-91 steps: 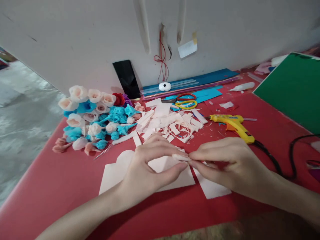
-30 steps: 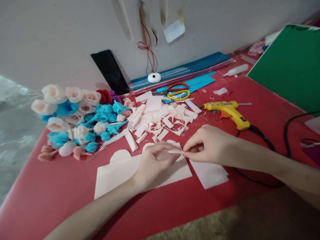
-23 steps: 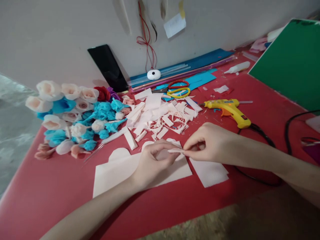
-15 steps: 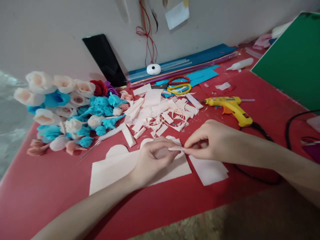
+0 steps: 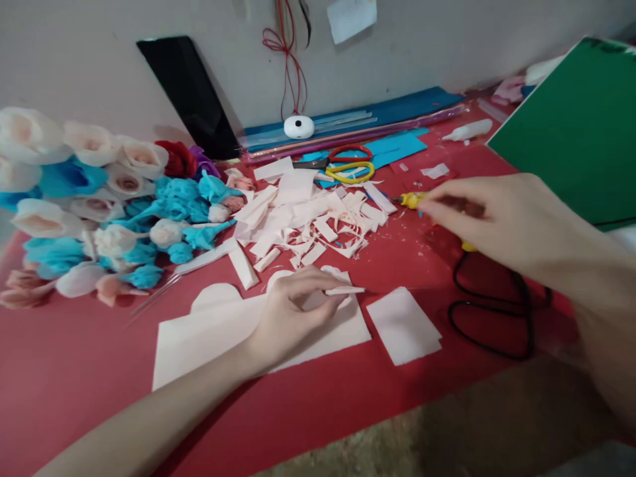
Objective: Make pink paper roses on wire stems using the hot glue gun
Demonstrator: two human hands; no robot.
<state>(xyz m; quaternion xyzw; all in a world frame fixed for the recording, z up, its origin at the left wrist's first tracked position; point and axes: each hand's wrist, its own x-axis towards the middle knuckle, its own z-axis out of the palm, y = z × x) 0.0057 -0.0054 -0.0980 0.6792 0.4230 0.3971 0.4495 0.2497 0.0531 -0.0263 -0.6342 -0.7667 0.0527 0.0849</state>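
Between thumb and fingers, my left hand (image 5: 298,311) pinches a small folded piece of pale paper (image 5: 344,290) above a large pale paper sheet (image 5: 199,338). My right hand (image 5: 491,218) is over the yellow glue gun (image 5: 412,199) and covers most of it; its fingers are bent around the gun's body, and whether they grip it is hidden. A stack of pale paper rectangles (image 5: 405,326) lies to the right of the large sheet. Pale paper scraps (image 5: 308,212) are heaped behind my left hand.
Crepe paper flowers (image 5: 99,199) fill the left side. Scissors (image 5: 350,164) lie behind the scraps. A black cable (image 5: 527,318) loops at the right, below a green board (image 5: 571,132). A black phone-like slab (image 5: 191,99) leans on the wall.
My right hand has let go of the small paper piece and moved right and up to the glue gun. My left hand still pinches the piece. The view has shifted slightly.
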